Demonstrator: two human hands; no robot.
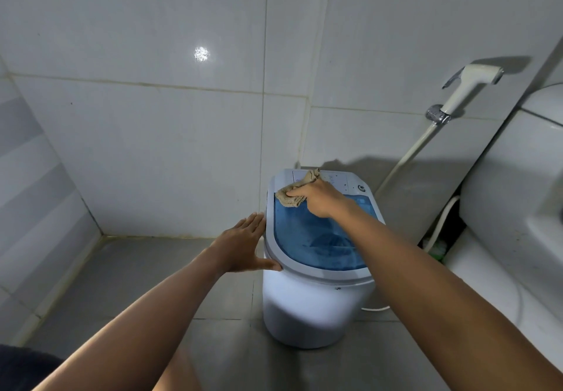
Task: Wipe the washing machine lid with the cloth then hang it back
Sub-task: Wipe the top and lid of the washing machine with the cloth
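Pressing: right hand (323,197) is down on the cloth (294,192), fingers laid over it and bunching it against the far left part of the lid (316,238).
Cloth: tan, crumpled, lying half on the blue see-through lid and half on the pale control panel (338,179) behind it; one corner pokes up past the fingers.
Right hand grip: fingers curl down over the cloth and hold it flat to the surface.
Left hand: left hand (246,246) is flat and open, fingers straight and together, touching the left side of the washing machine (307,308) just under the lid rim, thumb lying along the rim's front-left curve. It holds nothing.
Lid: closed, blue window framed in grey, sitting level on the machine.
Machine: small, white, round-bodied, standing on the grey tiled floor (152,269) close to the tiled wall (182,116).
Right side: a white spray nozzle (469,83) hangs on the wall with its hose running down, and a white toilet (518,177) stands just beside the machine.
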